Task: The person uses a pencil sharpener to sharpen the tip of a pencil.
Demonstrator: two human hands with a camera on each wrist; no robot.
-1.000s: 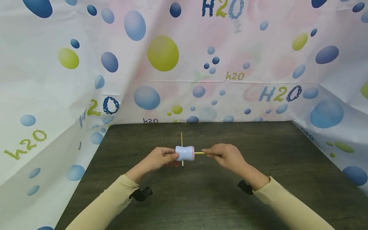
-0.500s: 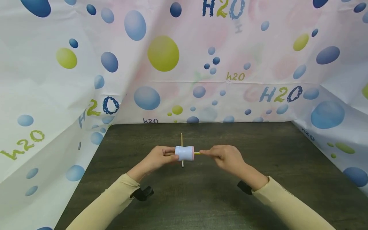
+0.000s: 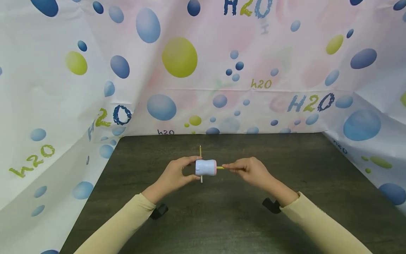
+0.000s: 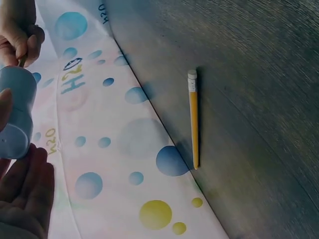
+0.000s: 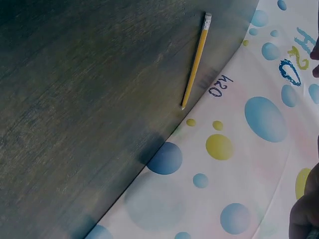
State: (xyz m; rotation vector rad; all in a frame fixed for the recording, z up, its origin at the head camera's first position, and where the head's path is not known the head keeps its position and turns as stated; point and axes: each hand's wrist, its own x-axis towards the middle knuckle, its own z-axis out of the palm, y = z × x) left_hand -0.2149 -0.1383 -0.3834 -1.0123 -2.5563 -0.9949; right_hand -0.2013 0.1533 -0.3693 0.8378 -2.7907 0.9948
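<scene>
A light blue, barrel-shaped pencil sharpener (image 3: 206,167) with a pink rim at its right end is held sideways above the table. My left hand (image 3: 174,175) grips its left end, fingertips on the upper edge and thumb on the lower. From the pink end sticks out a short stretch of yellow pencil (image 3: 220,168), pinched by my right hand (image 3: 252,173); its tip is hidden inside. In the left wrist view the sharpener (image 4: 17,109) is cut off at the left edge. The right wrist view catches only slivers of the hands (image 5: 305,209).
A second yellow pencil (image 3: 200,151) with a white eraser lies on the dark wooden table (image 3: 222,218), beneath and behind the sharpener. A white sheet (image 3: 203,81) printed with coloured spots and "H2O" lettering stands around the table's back and sides.
My left hand's fingers have spread to the sharpener's upper and lower edges. The sharpener has shifted slightly right. My right fingertips moved in along the pencil, then slightly back right.
</scene>
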